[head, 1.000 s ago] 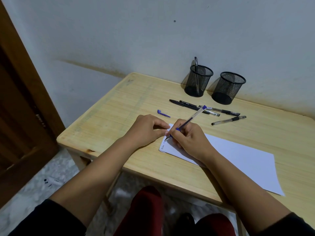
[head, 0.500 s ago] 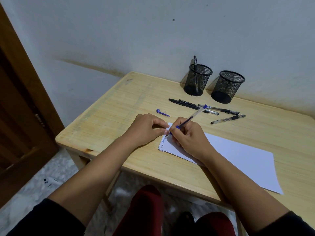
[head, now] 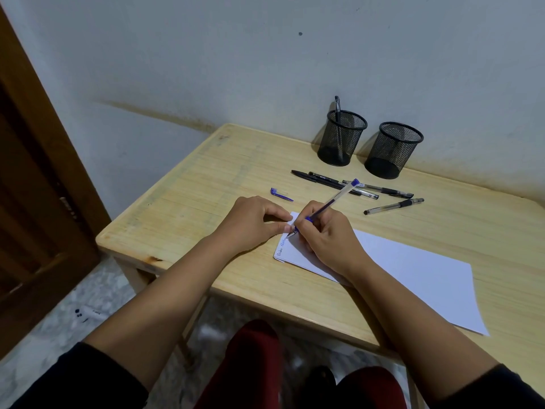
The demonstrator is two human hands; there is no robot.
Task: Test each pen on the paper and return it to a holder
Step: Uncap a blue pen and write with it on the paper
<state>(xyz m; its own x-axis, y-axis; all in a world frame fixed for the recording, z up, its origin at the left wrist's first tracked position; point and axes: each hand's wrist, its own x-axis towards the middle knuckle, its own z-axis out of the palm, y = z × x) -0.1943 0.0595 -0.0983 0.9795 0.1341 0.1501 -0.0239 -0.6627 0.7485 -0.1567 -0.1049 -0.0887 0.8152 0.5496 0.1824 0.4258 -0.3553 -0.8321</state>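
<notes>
The right hand [head: 327,234] grips the blue pen [head: 330,203] in a writing hold, fingers curled round the lower barrel, tip on the near-left corner of the paper [head: 413,270], where a short line of blue script shows. The barrel leans up and away so the tip meets the sheet at a working angle. The left hand [head: 250,222] rests at the sheet's left edge, fingers bent, fingertips pressing the corner, probably to stop the paper sliding under the stroke. The blue cap [head: 281,194] lies on the surface [head: 191,208] just beyond the left hand, off so the pen can write. Loose pens [head: 354,185] lie between the paper and the holders, apparently awaiting test. The left holder [head: 342,138] contains one pen, upright. The right holder [head: 393,149] appears empty.
</notes>
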